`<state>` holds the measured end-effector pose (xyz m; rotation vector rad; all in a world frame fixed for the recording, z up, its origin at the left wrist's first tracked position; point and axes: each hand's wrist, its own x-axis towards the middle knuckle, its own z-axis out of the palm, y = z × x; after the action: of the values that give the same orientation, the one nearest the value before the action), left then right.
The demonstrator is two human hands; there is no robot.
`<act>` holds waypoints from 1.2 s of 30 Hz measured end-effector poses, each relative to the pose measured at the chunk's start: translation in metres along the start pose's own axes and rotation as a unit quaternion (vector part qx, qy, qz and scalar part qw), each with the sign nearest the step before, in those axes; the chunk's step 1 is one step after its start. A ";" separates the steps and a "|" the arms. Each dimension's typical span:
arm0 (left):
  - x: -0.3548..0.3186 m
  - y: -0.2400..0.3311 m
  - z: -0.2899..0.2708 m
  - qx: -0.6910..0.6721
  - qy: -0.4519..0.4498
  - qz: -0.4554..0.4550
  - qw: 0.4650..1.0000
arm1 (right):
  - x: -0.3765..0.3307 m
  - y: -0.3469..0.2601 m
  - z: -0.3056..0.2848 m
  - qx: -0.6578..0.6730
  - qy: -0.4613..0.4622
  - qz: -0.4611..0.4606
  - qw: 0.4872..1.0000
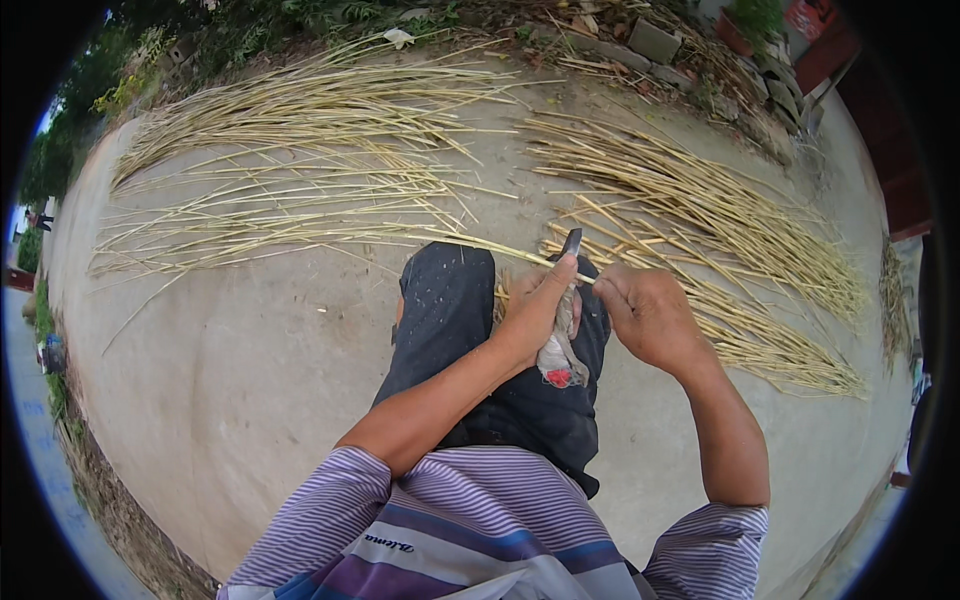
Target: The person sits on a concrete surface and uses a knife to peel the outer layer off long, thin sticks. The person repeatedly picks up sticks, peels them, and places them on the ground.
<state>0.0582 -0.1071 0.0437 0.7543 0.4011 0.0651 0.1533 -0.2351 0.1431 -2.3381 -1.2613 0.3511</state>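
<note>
- One pale stalk [500, 249] runs across at the knees [447, 275], beside the upright blade [573, 241].
- Left hand [538, 316] clasps the blade's cloth wrapping [556, 356], thumb against the stalk.
- Right hand [648, 314] pinches the stalk's end.

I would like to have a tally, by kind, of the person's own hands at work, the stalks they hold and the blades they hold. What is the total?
Left hand and right hand: 2
Held stalk: 1
Held blade: 1
Total: 4
</note>
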 end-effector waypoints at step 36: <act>-0.028 -0.024 -0.013 0.352 -0.092 0.105 0.926 | 0.135 -0.071 0.112 0.185 -0.196 0.170 0.948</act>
<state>0.0258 -0.1217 0.0275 1.5024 0.1518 0.0506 0.1285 -0.0580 0.0810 -2.2073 -0.8408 1.1112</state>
